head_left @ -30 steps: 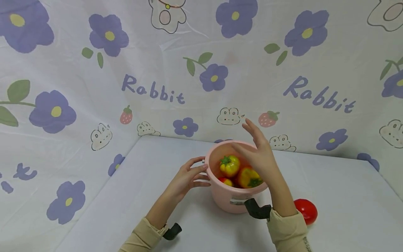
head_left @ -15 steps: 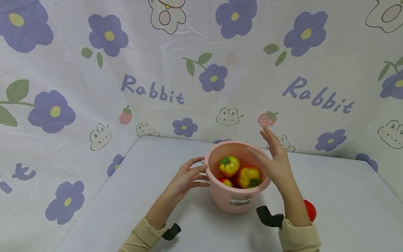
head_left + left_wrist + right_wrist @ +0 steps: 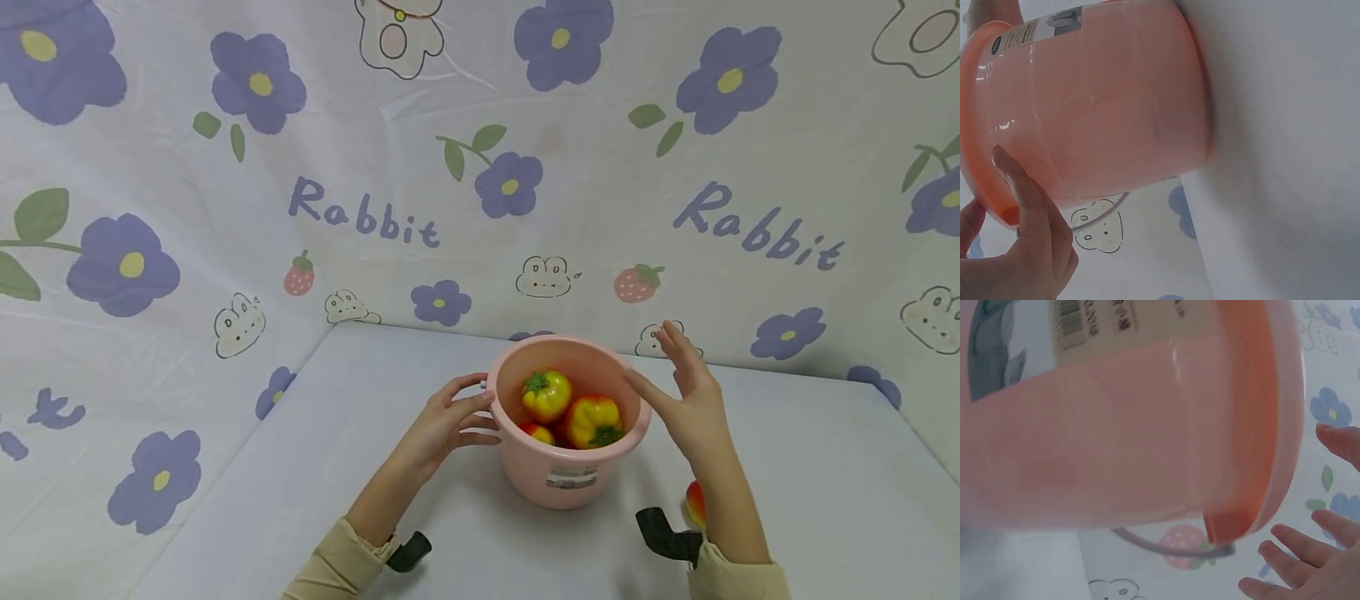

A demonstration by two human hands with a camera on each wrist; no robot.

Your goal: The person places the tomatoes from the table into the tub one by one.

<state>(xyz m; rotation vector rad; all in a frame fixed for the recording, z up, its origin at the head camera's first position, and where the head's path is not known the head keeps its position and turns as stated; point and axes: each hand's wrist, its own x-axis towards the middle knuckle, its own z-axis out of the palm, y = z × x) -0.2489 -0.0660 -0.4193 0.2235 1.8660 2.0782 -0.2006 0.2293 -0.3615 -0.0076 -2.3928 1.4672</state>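
Observation:
A pink bucket [image 3: 555,475] stands upright on the white table. Inside lie a yellow-red tomato-like toy [image 3: 546,397] with a green leafy top, a larger yellow-red bell-pepper-like one [image 3: 592,421] and a partly covered red-yellow piece [image 3: 537,432]. My left hand [image 3: 444,425] holds the bucket's left rim, thumb on top and fingers along the wall below, as the left wrist view shows. Just beyond the right rim, my right hand [image 3: 693,417] is raised with spread fingers and holds nothing. In the right wrist view its fingers [image 3: 1297,547] are apart from the bucket.
Beside my right forearm a red-yellow fruit-like thing [image 3: 695,503] shows on the table [image 3: 840,483], mostly hidden. A thin grey handle [image 3: 1172,549] hangs at the bucket's far side. A printed cloth [image 3: 480,275] rises behind the table.
My right hand has moved right and lower, from over the bucket to beyond its right rim. My forearm now covers the red round thing seen before. The left hand and bucket stay put.

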